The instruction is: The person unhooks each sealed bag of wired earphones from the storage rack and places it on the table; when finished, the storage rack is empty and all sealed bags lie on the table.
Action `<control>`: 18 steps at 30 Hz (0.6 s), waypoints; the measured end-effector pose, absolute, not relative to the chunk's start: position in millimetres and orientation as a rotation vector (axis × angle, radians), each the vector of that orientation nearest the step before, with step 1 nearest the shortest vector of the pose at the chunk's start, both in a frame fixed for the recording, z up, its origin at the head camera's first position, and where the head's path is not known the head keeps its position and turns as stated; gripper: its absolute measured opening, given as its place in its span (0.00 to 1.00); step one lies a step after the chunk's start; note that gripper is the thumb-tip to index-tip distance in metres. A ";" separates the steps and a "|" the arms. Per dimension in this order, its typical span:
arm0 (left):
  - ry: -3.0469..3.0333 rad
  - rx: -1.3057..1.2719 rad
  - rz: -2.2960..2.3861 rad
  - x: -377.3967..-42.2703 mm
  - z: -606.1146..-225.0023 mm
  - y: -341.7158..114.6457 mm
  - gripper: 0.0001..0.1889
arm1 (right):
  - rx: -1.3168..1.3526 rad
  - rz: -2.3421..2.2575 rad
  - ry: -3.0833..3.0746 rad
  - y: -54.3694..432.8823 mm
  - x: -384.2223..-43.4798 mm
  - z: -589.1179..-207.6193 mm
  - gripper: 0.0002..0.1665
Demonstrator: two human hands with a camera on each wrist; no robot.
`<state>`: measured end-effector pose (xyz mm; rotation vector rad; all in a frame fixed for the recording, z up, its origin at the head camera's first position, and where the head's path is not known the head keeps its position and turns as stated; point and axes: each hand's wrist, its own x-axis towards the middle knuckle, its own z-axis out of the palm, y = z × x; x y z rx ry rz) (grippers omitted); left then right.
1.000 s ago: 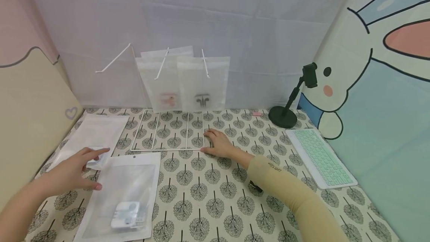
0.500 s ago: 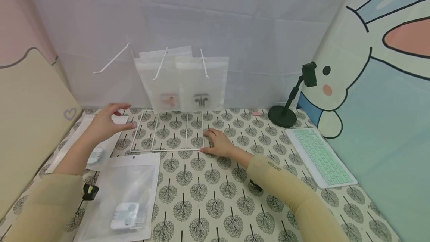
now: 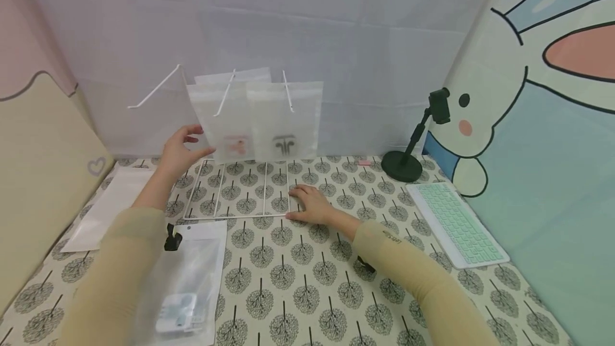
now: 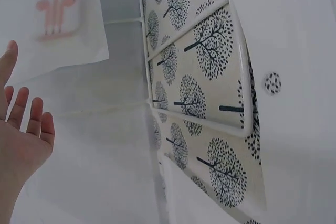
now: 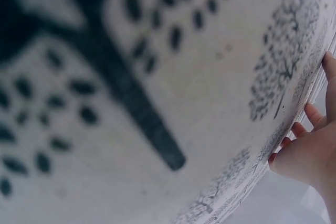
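"Nearest lot?"
"Translucent pouch (image 3: 202, 266), flat on the desk (image 3: 298, 255); white item (image 3: 176, 312) inside."
"Behind that?"
"White pouch (image 3: 108, 212), lying farther left; green-keyed keyboard (image 3: 458, 223), far right."
"Hands?"
"Right hand (image 3: 312, 206): at the front right corner of the white wire rack (image 3: 235, 217), fingers spread. Left hand (image 3: 178, 154): raised, thumb and fingers apart, just beside the left hanging pouch (image 3: 230, 122); contact cannot be told."
"Its contents?"
"Pink earphones (image 3: 235, 146). Right hanging pouch (image 3: 288, 122), alongside on the rack: dark earphones (image 3: 284, 146). One more pouch edge (image 3: 233, 76) shows behind."
"Last?"
"Black stand (image 3: 402, 167), back right; pale cloth (image 3: 360, 68) beyond."
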<state>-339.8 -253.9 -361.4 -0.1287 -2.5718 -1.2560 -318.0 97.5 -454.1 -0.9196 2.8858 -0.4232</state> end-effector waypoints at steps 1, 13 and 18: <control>-2.554 -0.120 -1.281 -342.1 -361.5 -251.3 0.40 | -0.915 -0.420 2.886 97.8 -317.9 -453.9 0.44; -2.391 -0.001 -1.434 -355.5 -370.7 -232.1 0.26 | -0.900 -0.410 2.891 98.2 -318.9 -455.9 0.44; -2.352 0.040 -1.431 -355.9 -374.7 -233.0 0.24 | -0.918 -0.400 2.885 97.3 -320.6 -456.8 0.43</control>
